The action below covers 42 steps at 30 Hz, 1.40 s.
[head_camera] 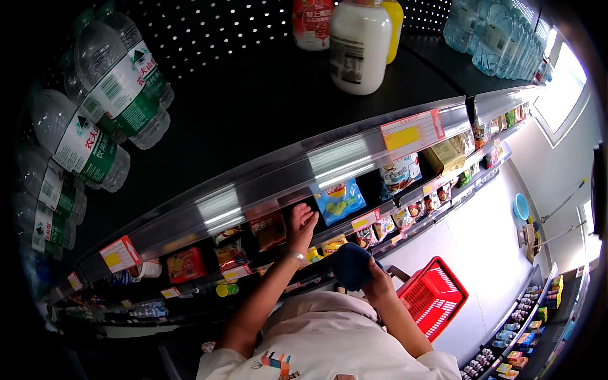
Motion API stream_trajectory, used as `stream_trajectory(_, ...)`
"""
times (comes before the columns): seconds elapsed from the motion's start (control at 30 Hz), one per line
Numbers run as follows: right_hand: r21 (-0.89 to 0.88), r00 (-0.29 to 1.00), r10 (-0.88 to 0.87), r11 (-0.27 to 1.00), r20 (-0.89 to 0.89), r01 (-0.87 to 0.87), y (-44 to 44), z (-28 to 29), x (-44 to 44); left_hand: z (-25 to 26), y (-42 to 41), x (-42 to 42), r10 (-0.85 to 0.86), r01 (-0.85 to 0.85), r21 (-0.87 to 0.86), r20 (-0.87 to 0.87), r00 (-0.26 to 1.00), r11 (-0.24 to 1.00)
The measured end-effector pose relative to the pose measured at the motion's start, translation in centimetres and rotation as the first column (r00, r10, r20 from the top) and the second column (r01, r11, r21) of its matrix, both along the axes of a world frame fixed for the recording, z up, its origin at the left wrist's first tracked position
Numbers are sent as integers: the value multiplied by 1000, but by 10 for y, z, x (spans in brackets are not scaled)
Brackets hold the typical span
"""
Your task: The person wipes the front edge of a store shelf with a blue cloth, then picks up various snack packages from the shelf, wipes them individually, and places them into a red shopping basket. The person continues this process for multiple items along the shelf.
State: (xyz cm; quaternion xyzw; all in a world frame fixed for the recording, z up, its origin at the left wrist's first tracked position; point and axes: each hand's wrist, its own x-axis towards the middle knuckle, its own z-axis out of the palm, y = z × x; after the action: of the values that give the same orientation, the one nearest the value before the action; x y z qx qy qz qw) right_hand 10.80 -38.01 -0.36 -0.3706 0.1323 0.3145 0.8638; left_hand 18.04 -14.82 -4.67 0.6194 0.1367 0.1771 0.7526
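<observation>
My left hand (302, 223) holds nothing, its fingers loosely spread below the clear front rail of the top shelf. It is between a blue snack bag with green rounds printed on it (340, 202) and a brown snack bag (269, 231) on the shelf below. I cannot tell whether it touches either one. In my right hand (380, 286), close to my body, is a dark blue cloth (352, 267). The fingers grip its right edge. A light blue and white snack bag (400, 175) stands farther right on the same shelf.
The black top shelf (256, 102) carries several large water bottles (121, 90) and a white jar (361, 50). A price-tag rail (412, 134) runs along its front. A red shopping basket (439, 297) stands on the floor at my right. Another stocked shelf (522, 323) is at lower right.
</observation>
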Motion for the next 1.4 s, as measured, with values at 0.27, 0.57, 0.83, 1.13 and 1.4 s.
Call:
stream_trajectory(0.27,37,999,-40,998,-26,41,-41,-23,19,-22,-21,45,109,-100,263,-20,994,960)
stream_trajectory(0.57,12,996,-81,997,-29,81,-39,-11,39,-12,-11,40,41,-41,30,-5,999,999)
stream_trajectory(0.83,-175,971,-117,972,210,155,-16,0,58,40,6,-30,-28,-18,-666,-59,998,746)
stream_trajectory(1.13,-482,875,322,868,362,-121,61,28,16,60,24,-95,-181,66,-870,-27,983,488)
stream_trajectory(1.4,-706,161,694,646,702,291,104,41,-8,67,27,-130,-142,190,-911,148,979,365)
